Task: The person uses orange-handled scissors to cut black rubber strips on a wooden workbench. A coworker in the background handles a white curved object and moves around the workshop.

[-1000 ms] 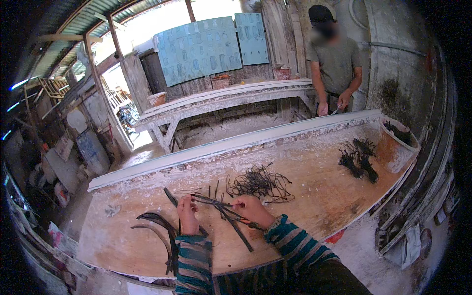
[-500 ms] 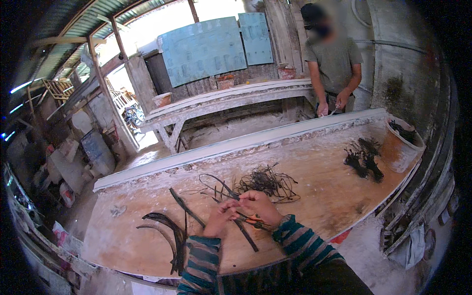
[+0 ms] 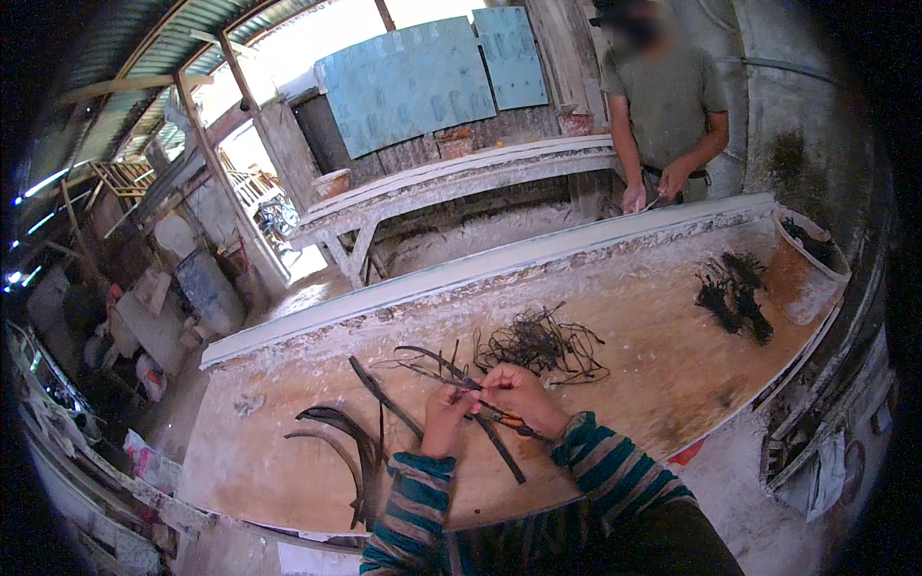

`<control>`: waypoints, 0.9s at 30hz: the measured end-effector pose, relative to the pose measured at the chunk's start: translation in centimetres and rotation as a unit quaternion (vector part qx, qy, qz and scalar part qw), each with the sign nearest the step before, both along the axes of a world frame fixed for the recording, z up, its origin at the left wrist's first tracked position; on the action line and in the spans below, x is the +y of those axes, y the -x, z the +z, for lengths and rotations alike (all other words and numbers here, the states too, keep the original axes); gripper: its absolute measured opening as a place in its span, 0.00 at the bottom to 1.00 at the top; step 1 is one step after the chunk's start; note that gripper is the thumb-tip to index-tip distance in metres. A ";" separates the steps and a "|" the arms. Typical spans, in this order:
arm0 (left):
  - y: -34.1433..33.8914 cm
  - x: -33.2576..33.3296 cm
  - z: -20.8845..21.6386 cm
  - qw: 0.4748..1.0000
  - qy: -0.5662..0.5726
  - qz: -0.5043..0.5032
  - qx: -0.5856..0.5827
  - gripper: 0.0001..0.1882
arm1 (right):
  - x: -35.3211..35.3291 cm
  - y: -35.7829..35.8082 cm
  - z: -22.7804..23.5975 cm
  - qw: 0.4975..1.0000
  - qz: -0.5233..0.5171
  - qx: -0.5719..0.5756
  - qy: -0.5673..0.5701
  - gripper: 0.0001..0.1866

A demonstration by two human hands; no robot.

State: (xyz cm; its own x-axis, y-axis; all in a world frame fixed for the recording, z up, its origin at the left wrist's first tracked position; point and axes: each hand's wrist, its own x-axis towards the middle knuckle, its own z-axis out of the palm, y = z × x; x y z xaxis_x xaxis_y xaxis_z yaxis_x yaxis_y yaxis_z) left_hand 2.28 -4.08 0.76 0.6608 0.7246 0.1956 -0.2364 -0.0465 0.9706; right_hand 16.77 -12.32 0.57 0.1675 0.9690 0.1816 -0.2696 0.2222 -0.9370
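My left hand (image 3: pixel 446 419) and my right hand (image 3: pixel 526 396) meet above the near part of the table, fingers pinched close together. Between them they grip a thin dark strip (image 3: pixel 437 360), whose far end curves out over the board. Under my right hand shows a slim tool with orange parts (image 3: pixel 511 420), perhaps scissors; its grip is mostly hidden. Flat dark strips (image 3: pixel 386 396) lie by my left hand, one passing beneath both hands. Several curved black strips (image 3: pixel 348 428) are bunched left of my left forearm. A tangled heap of thin dark strands (image 3: pixel 543 346) rests just beyond my fingers.
Dark tied bundles (image 3: pixel 735 298) lie on the right of the wooden table (image 3: pixel 624 413), beside a whitish-orange bucket (image 3: pixel 809 274). A raised white ledge (image 3: pixel 499 278) runs along the far edge. Across it, a person (image 3: pixel 667 115) holds something small. Behind stands a long bench (image 3: pixel 461 187) with pots.
The view has shifted a little, so the table sits slightly farther right. My hands stay pinched together on the strip, with small finger movements.
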 end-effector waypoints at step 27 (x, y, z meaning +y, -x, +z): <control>-0.4 0.6 -1.1 0.999 0.001 0.005 -0.033 0.05 | 0.7 -0.5 -1.6 0.999 0.021 -0.019 0.026 0.05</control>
